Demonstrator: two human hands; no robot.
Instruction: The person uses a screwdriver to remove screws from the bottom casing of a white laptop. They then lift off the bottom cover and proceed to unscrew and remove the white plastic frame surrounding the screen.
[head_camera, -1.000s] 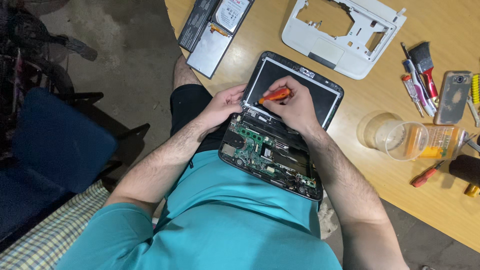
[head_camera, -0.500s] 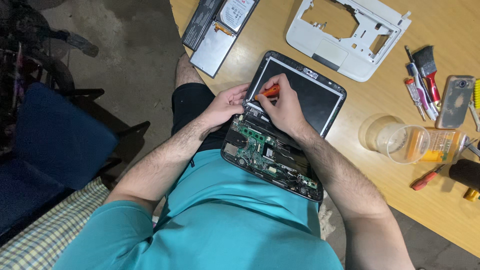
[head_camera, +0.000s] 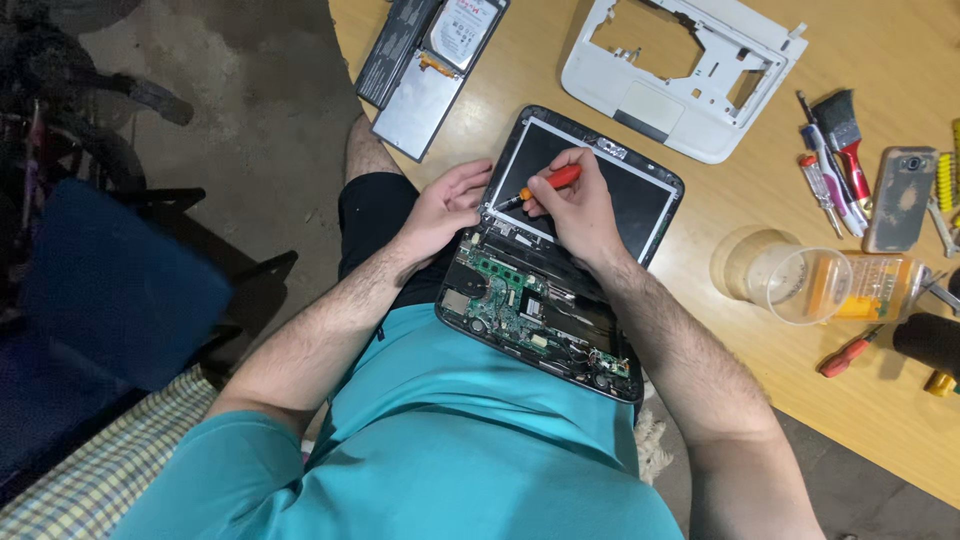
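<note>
Two hands on the laptop (head_camera: 560, 300) resting on my lap at the surface (head_camera: 760, 230) edge: right hand (head_camera: 580, 205) grips an orange screwdriver (head_camera: 545, 185) at the hinge, left hand (head_camera: 445, 205) curled, bracing the corner.

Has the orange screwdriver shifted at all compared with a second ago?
Barely. The orange screwdriver in the right hand has its tip at the same corner of the laptop screen frame; the handle has only tilted slightly.

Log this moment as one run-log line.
right hand: holds orange screwdriver at hinge | left hand: steadies opened laptop | white palmrest cover: on table
</note>
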